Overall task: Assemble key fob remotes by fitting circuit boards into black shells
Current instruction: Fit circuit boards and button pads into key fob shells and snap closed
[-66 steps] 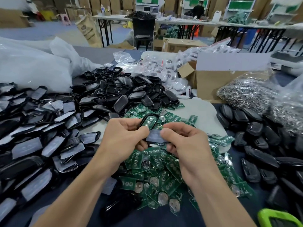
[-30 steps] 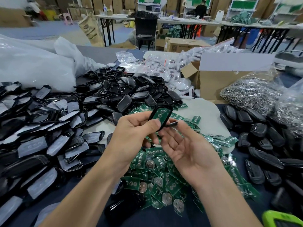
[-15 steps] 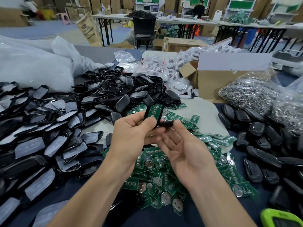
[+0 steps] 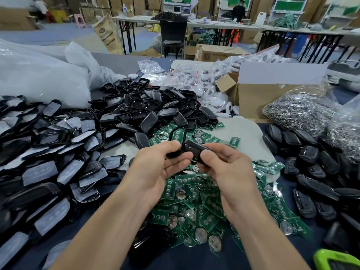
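Observation:
My left hand (image 4: 155, 164) grips a black shell half with a green circuit board (image 4: 177, 135) seated in it, held upright above the table. My right hand (image 4: 224, 162) pinches a second black shell piece (image 4: 192, 150) between thumb and fingers, its edge touching the first half. Under both hands lies a heap of loose green circuit boards (image 4: 194, 201) with round battery contacts.
Black shells (image 4: 148, 108) are piled behind the boards and shells with grey pads (image 4: 48, 152) at the left. Closed black fobs (image 4: 315, 172) lie at the right, beside bags of metal rings (image 4: 300, 112), a cardboard box (image 4: 259, 98), and a green object (image 4: 337, 260).
My right hand went from open-palmed to pinching the black shell piece and brought it against the board-filled half. Earlier it held a grey pad at the shell.

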Motion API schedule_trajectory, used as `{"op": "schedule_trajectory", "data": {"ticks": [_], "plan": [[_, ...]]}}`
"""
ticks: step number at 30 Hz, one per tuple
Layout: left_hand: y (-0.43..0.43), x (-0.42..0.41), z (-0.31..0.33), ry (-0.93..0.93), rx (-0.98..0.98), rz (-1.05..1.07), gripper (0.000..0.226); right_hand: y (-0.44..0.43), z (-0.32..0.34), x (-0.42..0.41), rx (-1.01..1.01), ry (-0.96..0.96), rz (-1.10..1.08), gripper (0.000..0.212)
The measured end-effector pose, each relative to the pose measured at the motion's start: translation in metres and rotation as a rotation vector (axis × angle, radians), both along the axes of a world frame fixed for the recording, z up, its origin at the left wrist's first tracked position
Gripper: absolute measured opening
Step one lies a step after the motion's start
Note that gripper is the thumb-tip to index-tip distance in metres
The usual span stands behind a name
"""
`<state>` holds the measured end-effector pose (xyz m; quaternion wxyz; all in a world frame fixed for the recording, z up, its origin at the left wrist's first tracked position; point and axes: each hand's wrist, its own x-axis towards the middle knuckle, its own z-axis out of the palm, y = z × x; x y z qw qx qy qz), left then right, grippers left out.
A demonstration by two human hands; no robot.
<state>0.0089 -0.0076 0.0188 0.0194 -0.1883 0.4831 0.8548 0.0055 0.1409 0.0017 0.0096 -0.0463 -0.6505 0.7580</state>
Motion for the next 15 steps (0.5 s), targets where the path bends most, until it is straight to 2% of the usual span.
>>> {"op": "schedule_trajectory", "data": {"ticks": [5,8,11,15], "plan": [[-0.001,-0.001,-0.001,0.000,0.006,-0.041,0.011,-0.009,-0.004,0.002,-0.152,-0.061,-0.078,0.015],[-0.002,-0.003,-0.002,0.014,0.010,-0.009,0.008,-0.010,-0.002,0.003,-0.132,-0.068,-0.054,0.011],[-0.003,-0.005,-0.004,0.017,0.018,0.020,0.009,-0.008,-0.003,0.004,0.098,-0.009,-0.055,0.015],[-0.002,-0.006,-0.006,0.010,0.029,0.043,0.010,-0.009,0.000,0.014,0.554,0.218,-0.084,0.054]]}}
